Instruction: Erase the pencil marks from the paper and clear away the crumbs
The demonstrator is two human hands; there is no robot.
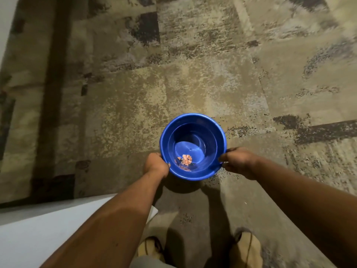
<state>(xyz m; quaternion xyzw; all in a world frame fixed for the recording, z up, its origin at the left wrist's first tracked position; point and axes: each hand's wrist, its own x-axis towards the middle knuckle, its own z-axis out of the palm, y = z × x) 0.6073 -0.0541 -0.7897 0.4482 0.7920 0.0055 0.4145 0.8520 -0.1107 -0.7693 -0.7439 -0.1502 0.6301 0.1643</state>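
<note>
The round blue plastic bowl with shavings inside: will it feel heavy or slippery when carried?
The round blue plastic bowl is probably light: it holds only a few orange shavings. Its glossy wall may be slippery, so left hand and right hand gripping opposite rims seems wise.

Dim, warm indoor light from above casts soft shadows on the patchy beige-and-brown carpet. Edges curve and blur slightly; the centre stays sharp.

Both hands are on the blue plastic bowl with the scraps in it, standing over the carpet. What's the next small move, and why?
Probably keep the round blue plastic bowl level and carry it on to wherever it gets emptied. The left hand and right hand grip opposite sides of its rim, and the small pile of pinkish shavings sits loose near its bottom; tipping would spill them on the patterned carpet.
</note>
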